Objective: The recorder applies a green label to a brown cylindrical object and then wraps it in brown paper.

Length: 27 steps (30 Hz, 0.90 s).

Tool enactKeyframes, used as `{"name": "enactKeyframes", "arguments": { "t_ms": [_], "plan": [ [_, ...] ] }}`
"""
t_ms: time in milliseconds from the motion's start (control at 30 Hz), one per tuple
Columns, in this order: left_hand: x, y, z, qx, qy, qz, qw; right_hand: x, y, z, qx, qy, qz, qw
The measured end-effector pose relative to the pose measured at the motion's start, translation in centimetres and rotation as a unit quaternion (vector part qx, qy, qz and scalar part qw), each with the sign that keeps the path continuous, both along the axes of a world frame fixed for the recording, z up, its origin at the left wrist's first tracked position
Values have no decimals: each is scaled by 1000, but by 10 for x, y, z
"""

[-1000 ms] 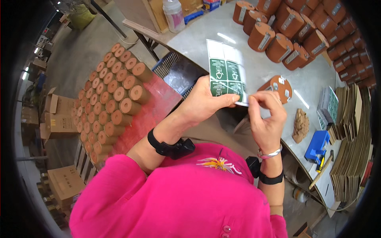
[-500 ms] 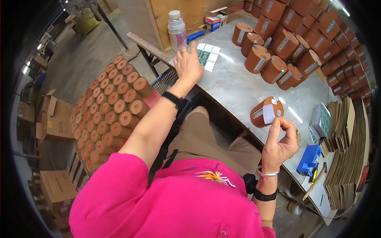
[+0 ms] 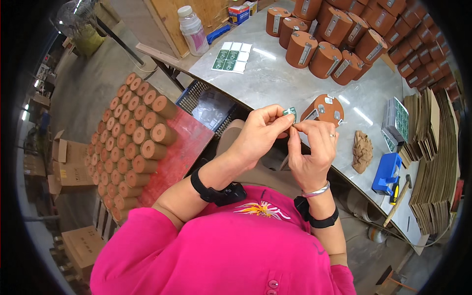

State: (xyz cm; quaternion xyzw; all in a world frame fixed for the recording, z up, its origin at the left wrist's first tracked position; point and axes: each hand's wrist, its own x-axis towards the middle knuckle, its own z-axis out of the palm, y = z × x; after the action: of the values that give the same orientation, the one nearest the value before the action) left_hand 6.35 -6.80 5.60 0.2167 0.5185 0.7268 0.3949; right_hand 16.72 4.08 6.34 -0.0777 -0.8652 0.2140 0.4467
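My left hand point(image 3: 260, 135) pinches a small green label point(image 3: 290, 113) between thumb and fingertips, above the table's near edge. Close against it, my right hand point(image 3: 313, 150) has thumb and forefinger pressed together just below the label; what they grip, if anything, is too small to make out. Right behind the hands stands a brown cylinder point(image 3: 328, 107) with metal fittings on its top and side, partly covered by my fingers. A sheet of green labels point(image 3: 227, 60), with several white blank spots, lies farther left on the grey table point(image 3: 275, 86).
Stacked brown cylinders point(image 3: 339, 27) fill the table's back. To the right are a crumpled brown cloth point(image 3: 362, 151), a blue tape dispenser point(image 3: 387, 173), a hammer point(image 3: 399, 199) and cardboard sheets point(image 3: 432, 172). A plastic bottle point(image 3: 193, 32) stands far left; more cylinders point(image 3: 132, 132) stand on a red board point(image 3: 179, 147).
My left hand has come from the label sheet to the middle, holding a green label. My right hand has moved left to meet it; the white piece it held is out of sight.
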Motion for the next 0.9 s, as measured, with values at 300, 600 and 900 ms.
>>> {"name": "enactKeyframes", "arguments": {
  "t_ms": [300, 600, 900],
  "plan": [
    [-2, 0, 8, -21, 20, -54, 998, 22, 8, 5, -245, 0, 28, 969],
    [-1, 13, -5, -40, 104, -102, 989, 43, 28, -11, -312, 30, -11, 949],
    [-20, 94, -60, -33, 403, -14, 915, 72, 42, -23, -389, 76, -45, 917]
  ]
}}
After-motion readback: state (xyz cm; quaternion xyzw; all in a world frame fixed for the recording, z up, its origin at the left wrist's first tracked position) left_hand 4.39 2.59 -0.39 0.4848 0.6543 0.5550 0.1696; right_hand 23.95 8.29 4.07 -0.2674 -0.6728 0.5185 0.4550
